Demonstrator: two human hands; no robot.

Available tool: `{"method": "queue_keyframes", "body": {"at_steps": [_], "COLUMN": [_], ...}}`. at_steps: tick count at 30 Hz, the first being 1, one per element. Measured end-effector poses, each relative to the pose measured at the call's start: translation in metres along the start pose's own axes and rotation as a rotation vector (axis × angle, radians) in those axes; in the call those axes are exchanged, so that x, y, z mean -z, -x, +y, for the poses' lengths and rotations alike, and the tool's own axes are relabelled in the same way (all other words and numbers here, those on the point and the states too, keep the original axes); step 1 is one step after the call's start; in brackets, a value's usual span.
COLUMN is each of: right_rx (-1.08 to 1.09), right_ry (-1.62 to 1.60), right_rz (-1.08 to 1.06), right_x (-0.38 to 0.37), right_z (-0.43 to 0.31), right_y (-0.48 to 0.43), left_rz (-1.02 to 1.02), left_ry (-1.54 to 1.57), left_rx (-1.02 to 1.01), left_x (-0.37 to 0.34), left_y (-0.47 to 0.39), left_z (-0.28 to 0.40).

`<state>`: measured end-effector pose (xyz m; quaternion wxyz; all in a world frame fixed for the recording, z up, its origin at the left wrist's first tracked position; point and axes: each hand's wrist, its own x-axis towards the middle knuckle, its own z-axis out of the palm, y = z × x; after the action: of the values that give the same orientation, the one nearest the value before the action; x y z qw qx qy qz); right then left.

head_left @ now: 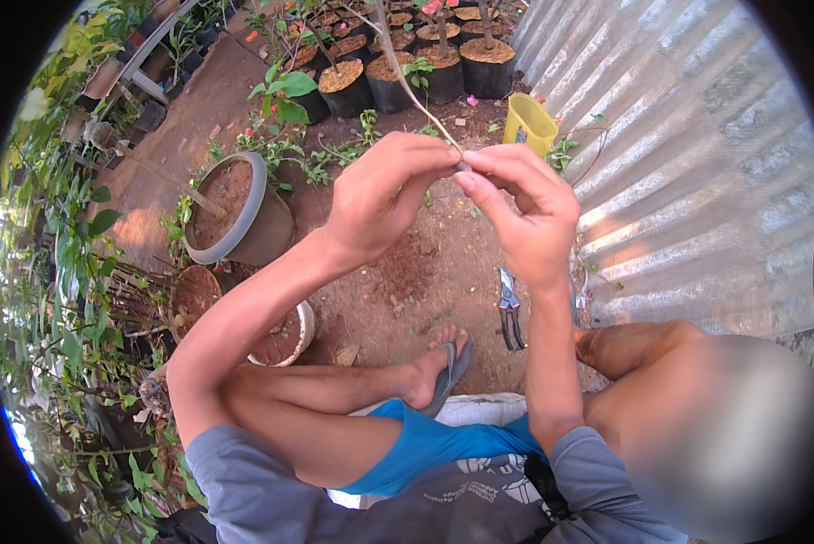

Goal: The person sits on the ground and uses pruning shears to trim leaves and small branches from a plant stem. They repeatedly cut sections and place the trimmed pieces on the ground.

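Both my hands are raised in front of me, and their fingertips meet at the lower end of a thin woody stem (pixel 412 95). My left hand (pixel 388 190) pinches that end from the left between thumb and fingers. From the other side, my right hand (pixel 533 211) pinches the same spot, its thumb just below the stem. A small dark grey piece (pixel 462 166) shows between the fingertips; what it is, I cannot tell. Above the hands, the stem rises past the top of the picture. Bypass pruning shears (pixel 509 309) with dark handles lie on the soil below my right hand.
A large grey pot (pixel 264 234) leans at left with a stem in it; a white-rimmed pot (pixel 305 333) stands nearer. Black grow bags (pixel 346 95) line the back. A yellow plastic container (pixel 529 126) sits beside the corrugated metal sheet (pixel 692 170) on the right.
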<state>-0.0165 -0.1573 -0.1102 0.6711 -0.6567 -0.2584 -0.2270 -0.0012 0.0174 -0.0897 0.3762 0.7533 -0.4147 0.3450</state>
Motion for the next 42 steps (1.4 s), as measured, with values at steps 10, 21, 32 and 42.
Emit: {"method": "queue_keyframes", "body": {"at_steps": [10, 21, 32, 42], "right_rx": [0.366, 0.115, -0.394, -0.535], "right_ry": [0.217, 0.051, -0.683, -1.002], "right_rz": [0.201, 0.302, 0.343, 0.268], "right_x": [-0.006, -0.019, -0.002, 0.002], "right_z": [-0.019, -0.019, 0.000, 0.006], "right_y": [0.005, 0.009, 0.011, 0.010], "left_rz": [-0.037, -0.081, -0.411, 0.054], "left_ry": [-0.029, -0.010, -0.503, -0.492], "left_rx": [-0.237, -0.234, -0.067, 0.230], "left_x": [0.014, 0.013, 0.044, 0.099], "left_y": [-0.022, -0.019, 0.027, -0.011], "left_z": [0.011, -0.001, -0.036, -0.043]}}
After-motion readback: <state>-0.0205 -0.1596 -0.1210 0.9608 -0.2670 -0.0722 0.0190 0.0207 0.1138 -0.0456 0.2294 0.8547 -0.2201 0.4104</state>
